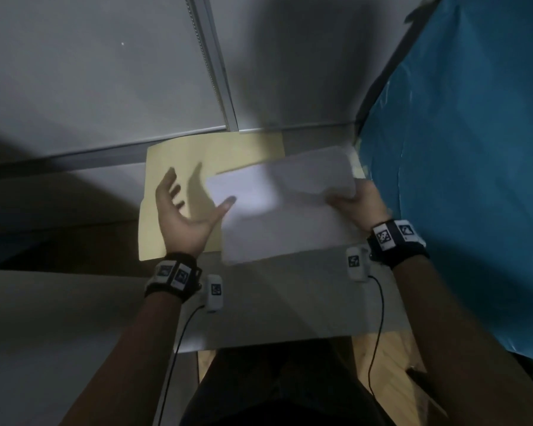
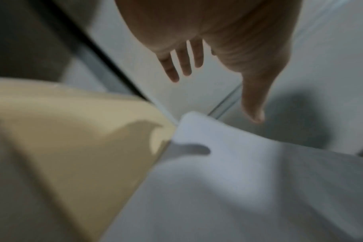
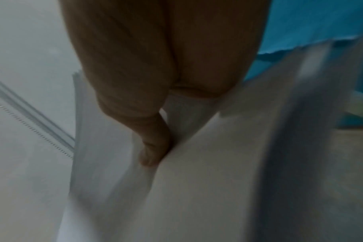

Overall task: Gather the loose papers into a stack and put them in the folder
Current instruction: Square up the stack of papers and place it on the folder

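Above folder (image 1: 179, 161), left hand (image 1: 182, 210) fingers spread, holding nothing; at 3 o'clock, right hand (image 1: 360, 204) pinching papers (image 1: 290, 210).

We see matt white paper, the papers (image 1: 283, 207), smooth and bending softly. Under them we have the folder (image 1: 179, 167), buff card, matt, with one crease. The table (image 1: 290, 302) looks smooth, pale grey, dull. On the right, a blue sheet (image 1: 462, 149), glossy plastic by its sheen and wrinkles. Behind, a metal rail (image 1: 216, 72), brushed and silvery.
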The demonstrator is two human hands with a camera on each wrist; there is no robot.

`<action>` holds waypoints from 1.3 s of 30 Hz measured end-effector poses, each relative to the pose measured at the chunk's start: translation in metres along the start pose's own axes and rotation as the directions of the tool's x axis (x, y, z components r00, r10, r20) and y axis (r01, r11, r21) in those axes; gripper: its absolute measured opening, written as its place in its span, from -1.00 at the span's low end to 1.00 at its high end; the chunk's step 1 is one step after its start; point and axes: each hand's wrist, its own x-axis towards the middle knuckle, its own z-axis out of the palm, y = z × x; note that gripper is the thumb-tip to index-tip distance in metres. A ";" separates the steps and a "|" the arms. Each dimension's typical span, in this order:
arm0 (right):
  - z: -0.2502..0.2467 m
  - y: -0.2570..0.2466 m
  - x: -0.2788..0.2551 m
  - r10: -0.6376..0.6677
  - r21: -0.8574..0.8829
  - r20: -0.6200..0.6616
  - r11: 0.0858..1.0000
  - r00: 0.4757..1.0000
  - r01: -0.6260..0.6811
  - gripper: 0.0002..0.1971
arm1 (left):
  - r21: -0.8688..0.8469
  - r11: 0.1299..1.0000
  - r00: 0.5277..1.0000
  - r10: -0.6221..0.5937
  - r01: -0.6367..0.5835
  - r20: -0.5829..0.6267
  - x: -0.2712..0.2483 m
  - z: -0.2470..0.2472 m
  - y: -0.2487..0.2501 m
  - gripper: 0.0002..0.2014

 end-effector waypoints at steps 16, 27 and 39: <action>-0.007 -0.065 -0.026 -0.125 0.476 0.221 0.879 0.967 0.005 -0.44 | -0.188 0.981 0.953 0.012 0.047 0.304 0.005 0.023 0.050 -0.61; 0.037 -0.056 -0.055 -0.092 0.409 -0.059 0.906 0.994 0.108 -0.56 | -0.283 0.940 0.968 -0.135 0.192 0.211 -0.027 0.058 0.027 -0.51; 0.068 -0.012 -0.040 0.047 0.257 -0.005 0.965 0.999 -0.044 -0.62 | -0.107 0.972 0.935 -0.168 0.210 0.313 -0.026 0.079 -0.021 -0.50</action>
